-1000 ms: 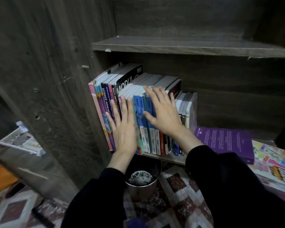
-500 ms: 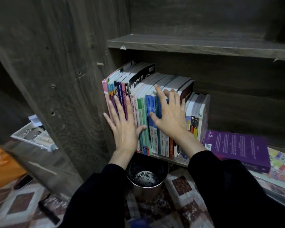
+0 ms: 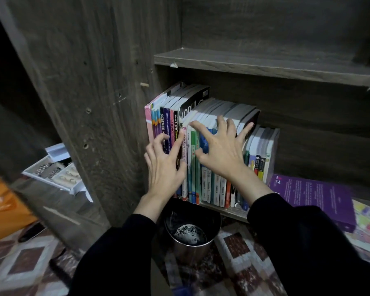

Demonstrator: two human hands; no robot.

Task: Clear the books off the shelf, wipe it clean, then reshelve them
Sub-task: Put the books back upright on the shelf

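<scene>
A row of upright books (image 3: 214, 189) fills the left end of the lower shelf (image 3: 229, 212), hard against the cabinet's side panel (image 3: 105, 103). My left hand (image 3: 162, 167) rests on the spines of the tall purple and pink books, with its fingers bent and the index finger stretched up along a pink spine. My right hand (image 3: 220, 152) is spread over the shorter blue and green spines. Its fingertips touch their top edges and its thumb presses a blue spine. Neither hand lifts a book.
A purple book (image 3: 314, 195) lies flat on the shelf to the right, over a colourful one (image 3: 367, 223). The upper shelf (image 3: 265, 67) is bare. A metal bin (image 3: 190, 242) stands on the patterned floor below my wrists. A white tray (image 3: 56, 169) sits left of the cabinet.
Both hands lay flat on the spines before; their fingers have since bent and spread. The right hand has crept up to the books' top edges. The view has moved closer.
</scene>
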